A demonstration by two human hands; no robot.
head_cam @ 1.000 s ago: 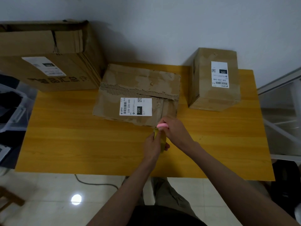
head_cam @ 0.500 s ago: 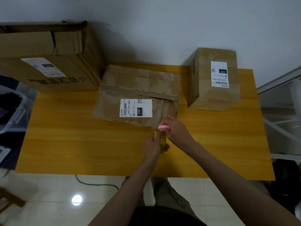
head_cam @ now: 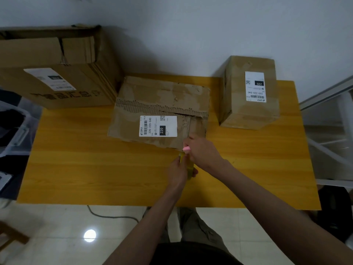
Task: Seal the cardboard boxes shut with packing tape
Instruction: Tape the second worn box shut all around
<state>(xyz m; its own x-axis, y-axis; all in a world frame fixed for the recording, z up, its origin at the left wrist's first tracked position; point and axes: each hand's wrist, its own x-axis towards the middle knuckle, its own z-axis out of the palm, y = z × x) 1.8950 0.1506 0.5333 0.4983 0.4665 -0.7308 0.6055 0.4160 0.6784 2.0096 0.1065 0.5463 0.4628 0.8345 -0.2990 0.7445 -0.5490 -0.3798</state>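
A worn flat cardboard box [head_cam: 162, 100] with a white label lies in the middle of the yellow table [head_cam: 95, 169]. Just in front of its near right corner, my left hand [head_cam: 178, 170] grips a roll of yellowish packing tape [head_cam: 188, 167] held on edge. My right hand [head_cam: 203, 150] holds a small pink tool [head_cam: 186, 149] right above the roll, close to the box's near edge. A taller cardboard box [head_cam: 248, 111] with a label stands at the back right. A large cardboard box [head_cam: 57, 73] sits at the back left.
A clear plastic bin [head_cam: 13, 131] stands left of the table. A metal-framed glass structure [head_cam: 328, 131] is at the right. A cable [head_cam: 107, 216] lies on the tiled floor beneath the table's front edge. A wall runs behind the boxes.
Both hands stay almost in place at the box's near right corner; the right hand with the pink tool has shifted slightly. The boxes have not moved.
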